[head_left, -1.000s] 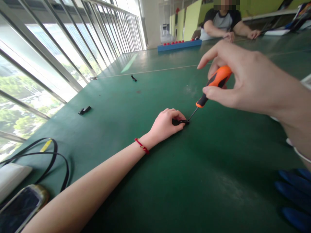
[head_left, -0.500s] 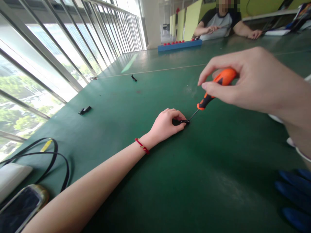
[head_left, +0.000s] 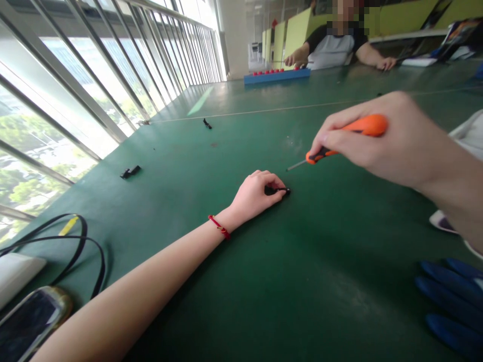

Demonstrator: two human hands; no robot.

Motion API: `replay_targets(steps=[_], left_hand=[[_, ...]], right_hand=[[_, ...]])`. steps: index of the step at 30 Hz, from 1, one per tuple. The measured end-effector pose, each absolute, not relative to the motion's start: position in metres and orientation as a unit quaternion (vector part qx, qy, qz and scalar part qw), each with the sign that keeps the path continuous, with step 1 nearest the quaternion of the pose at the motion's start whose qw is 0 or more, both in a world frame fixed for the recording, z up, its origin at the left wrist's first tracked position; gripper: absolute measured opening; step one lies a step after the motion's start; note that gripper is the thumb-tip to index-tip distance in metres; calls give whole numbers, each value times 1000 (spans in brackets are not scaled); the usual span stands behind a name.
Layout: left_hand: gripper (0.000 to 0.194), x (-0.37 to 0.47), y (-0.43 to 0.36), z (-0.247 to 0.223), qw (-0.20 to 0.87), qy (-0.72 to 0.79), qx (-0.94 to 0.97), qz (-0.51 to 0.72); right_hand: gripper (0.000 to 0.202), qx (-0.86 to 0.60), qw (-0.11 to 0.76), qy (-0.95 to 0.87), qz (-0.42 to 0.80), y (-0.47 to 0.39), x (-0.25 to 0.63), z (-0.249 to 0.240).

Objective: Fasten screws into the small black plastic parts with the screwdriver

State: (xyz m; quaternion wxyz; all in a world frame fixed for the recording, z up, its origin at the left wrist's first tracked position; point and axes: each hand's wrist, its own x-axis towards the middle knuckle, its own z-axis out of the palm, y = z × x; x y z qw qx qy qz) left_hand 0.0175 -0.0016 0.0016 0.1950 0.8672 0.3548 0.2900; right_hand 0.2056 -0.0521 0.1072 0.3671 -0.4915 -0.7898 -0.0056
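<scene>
My left hand (head_left: 258, 190), with a red cord bracelet at its wrist, rests on the green table. Its fingers pinch a small black part (head_left: 270, 190), mostly hidden by the hand, with one end sticking out past the fingertips. Up and to the right, my right hand (head_left: 372, 138) grips an orange and black screwdriver (head_left: 368, 125) by its handle. The thin shaft slants down to the left, and its tip is clear of the black part, a short way above it in the view.
Two similar black pieces lie on the table, a nearer one (head_left: 130, 172) and a farther one (head_left: 207, 123). A phone (head_left: 30, 322) and black cable (head_left: 85, 239) are at lower left, blue gloves (head_left: 449, 296) at lower right. Beyond a blue rack (head_left: 277, 76) sits a person (head_left: 332, 50).
The screwdriver tip has lifted off the black part, and the tool has tilted flatter in my right hand. My left hand stays on the part. The seated person's hand has moved toward the rack.
</scene>
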Motion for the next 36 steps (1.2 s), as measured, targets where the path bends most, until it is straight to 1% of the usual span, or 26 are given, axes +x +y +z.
replay_targets(steps=[2,3,4,5,7,10,15,19,30,36], left_hand=[[12,17,-2,3,181,369,860,303],[12,17,-2,3,171,378,855,312],[12,17,-2,3,163,386,850,319],[12,17,-2,3,157,393,847,323],[11,17,-2,3,153,400,842,326],[11,17,-2,2,156,399,844,322],[12,16,-1,1,170,387,846,324],[12,16,-1,0,174,384,843,333],[13,17,-2,3,198,367,852,318],[12,17,-2,3,210,376,846,313]], right_hand=[[23,-477,472,-741,-39,-58,206,97],[22,-473,499,-724,-54,-60,205,89],[19,-470,508,-719,-62,-61,204,78],[16,-479,489,-727,-51,-62,202,66],[16,-506,432,-747,-2,-61,198,42],[15,-532,382,-755,25,-59,194,17],[20,-562,336,-752,77,-55,197,6],[21,-576,303,-755,85,-50,201,4],[13,-579,272,-767,38,-41,199,-2],[13,-574,269,-773,29,-40,199,-4]])
